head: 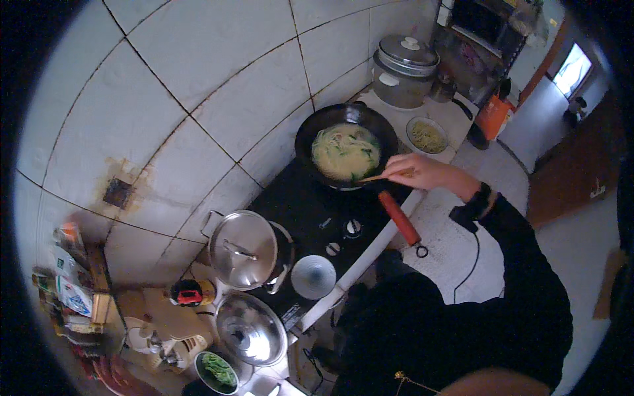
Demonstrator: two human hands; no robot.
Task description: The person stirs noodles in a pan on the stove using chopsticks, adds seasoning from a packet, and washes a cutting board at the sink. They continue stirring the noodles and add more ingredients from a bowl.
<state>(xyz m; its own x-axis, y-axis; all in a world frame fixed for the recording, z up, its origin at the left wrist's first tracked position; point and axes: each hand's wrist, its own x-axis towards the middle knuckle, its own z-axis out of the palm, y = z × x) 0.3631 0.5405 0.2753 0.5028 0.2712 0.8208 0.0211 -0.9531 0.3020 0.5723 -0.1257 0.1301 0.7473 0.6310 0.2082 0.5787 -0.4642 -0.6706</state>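
My right hand [416, 172] is closed around wooden chopsticks [375, 178], whose tips reach over the near rim of a black wok [304, 129]. Noodles in pale broth with green leaves [345, 151] fill the wok, which sits on a black gas stove [302, 198]. The wok's red handle [400, 218] points toward my body. My left hand is out of view. A white bowl [313, 277], seemingly without contents, stands on the stove beside a lidded steel pot [243, 250].
A bowl of food [427, 135] and a lidded steamer pot [405, 74] stand beyond the wok. Nearer are a steel lid [251, 328], a bowl of green leaves [217, 372] and a red-topped jar [192, 293]. A tiled wall [237, 99] borders the stove.
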